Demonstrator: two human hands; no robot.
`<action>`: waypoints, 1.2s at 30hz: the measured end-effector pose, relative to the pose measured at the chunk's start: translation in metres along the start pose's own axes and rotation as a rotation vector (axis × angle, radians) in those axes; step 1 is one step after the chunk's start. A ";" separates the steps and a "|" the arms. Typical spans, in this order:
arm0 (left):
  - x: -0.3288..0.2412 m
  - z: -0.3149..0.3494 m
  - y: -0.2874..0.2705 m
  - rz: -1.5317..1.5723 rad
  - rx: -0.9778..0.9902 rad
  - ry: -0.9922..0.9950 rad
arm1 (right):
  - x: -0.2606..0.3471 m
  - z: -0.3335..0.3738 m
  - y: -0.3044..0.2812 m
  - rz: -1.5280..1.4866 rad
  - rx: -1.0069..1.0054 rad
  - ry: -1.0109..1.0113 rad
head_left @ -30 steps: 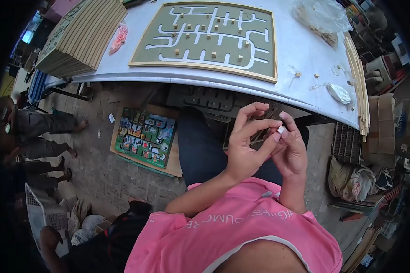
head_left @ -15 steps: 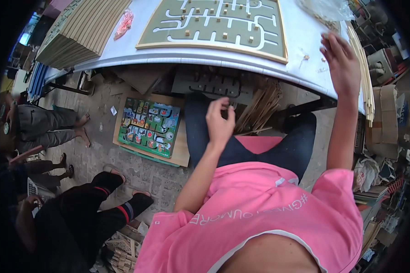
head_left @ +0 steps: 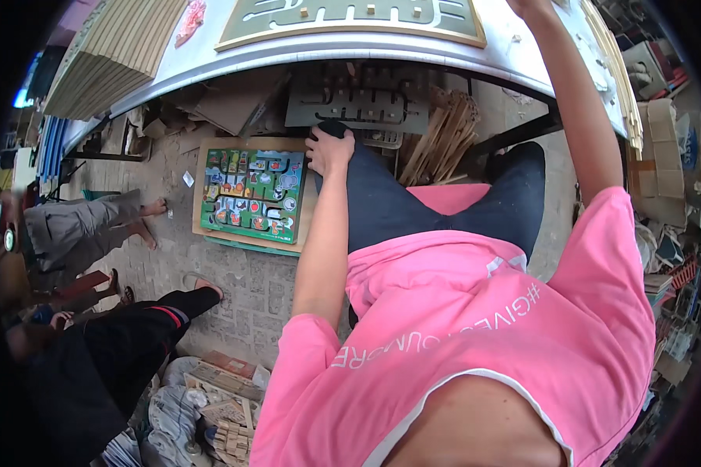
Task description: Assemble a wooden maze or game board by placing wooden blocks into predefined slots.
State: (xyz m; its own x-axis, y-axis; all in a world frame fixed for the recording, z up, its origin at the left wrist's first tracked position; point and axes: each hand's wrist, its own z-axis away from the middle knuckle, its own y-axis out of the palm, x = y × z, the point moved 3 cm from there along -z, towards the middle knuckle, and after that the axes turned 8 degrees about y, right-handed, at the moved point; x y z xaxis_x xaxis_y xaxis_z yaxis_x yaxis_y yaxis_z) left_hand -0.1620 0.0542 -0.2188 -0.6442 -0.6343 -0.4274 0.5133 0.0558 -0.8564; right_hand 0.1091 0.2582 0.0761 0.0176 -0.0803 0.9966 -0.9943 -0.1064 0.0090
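Note:
My left hand point(head_left: 331, 148) rests on my bent left knee, its fingers spread over the dark trouser leg point(head_left: 378, 187), holding nothing. Just left of it, down by the floor, lies a colourful printed maze board point(head_left: 251, 194) on a larger wooden panel. My right hand point(head_left: 531, 6) reaches over the table at the top edge; its fingers are cut off there, so any grip is hidden. On the white table, a grey grooved board point(head_left: 245, 29) with a light wooden frame carries small wooden blocks. The board's far part lies outside the picture.
A stack of framed boards point(head_left: 105, 58) stands on the table's left, beside a crumpled pink wrapper point(head_left: 190, 22). Under the table are another grooved board point(head_left: 358, 105) and thin wooden sticks point(head_left: 442, 136). People sit at left, one in black trousers point(head_left: 101, 366). Cardboard boxes point(head_left: 653, 152) stand at right.
My left hand has gone from above my lap to my left knee. My right hand has moved up and forward, mostly out of the picture. The view has tilted, so the table sits higher.

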 end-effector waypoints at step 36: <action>-0.009 -0.030 0.002 -0.106 0.033 -0.148 | -0.029 -0.054 0.007 0.721 0.245 -0.167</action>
State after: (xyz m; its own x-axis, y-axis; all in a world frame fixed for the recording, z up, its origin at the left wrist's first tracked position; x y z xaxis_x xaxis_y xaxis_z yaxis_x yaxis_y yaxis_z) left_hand -0.1726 0.0834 -0.2254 -0.6064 -0.7421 -0.2855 0.4668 -0.0416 -0.8834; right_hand 0.0964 0.3130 0.0514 -0.5893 -0.3591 0.7238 -0.7149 -0.1857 -0.6742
